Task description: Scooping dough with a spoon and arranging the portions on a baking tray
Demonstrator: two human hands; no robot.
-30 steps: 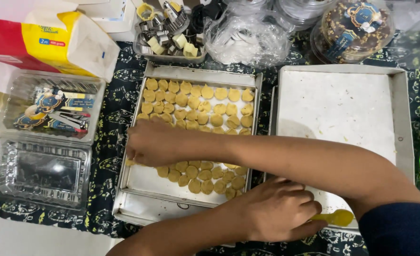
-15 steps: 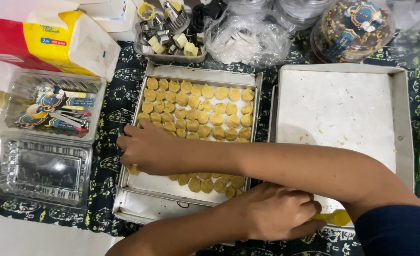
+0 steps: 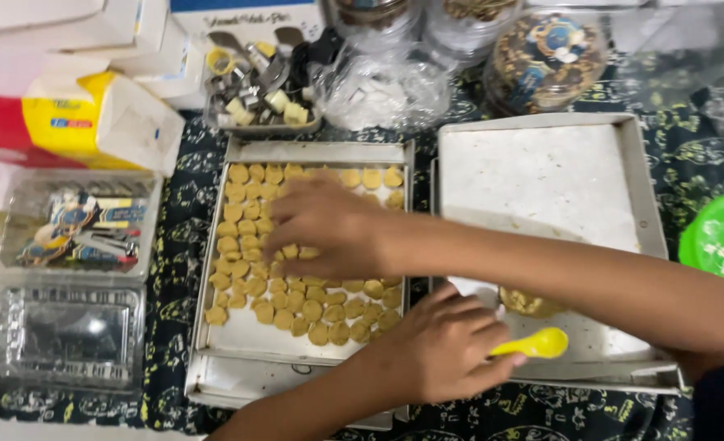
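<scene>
Yellow spoon clamped in left hand grip; right hand fingers together on cookies in tray.

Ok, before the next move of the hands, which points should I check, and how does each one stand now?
1. Left hand grips the yellow spoon: ok.
2. Right hand lies over the dough pieces in the left tray; whether it holds one: cannot tell.
3. Free room in the left tray: ok, a bare strip shows along the near edge.
4. Dough lump on the right tray: ok, it lies just beside the spoon.
5. Arms free of each other: not ok, they cross, and the right forearm passes close above the left hand.
</scene>
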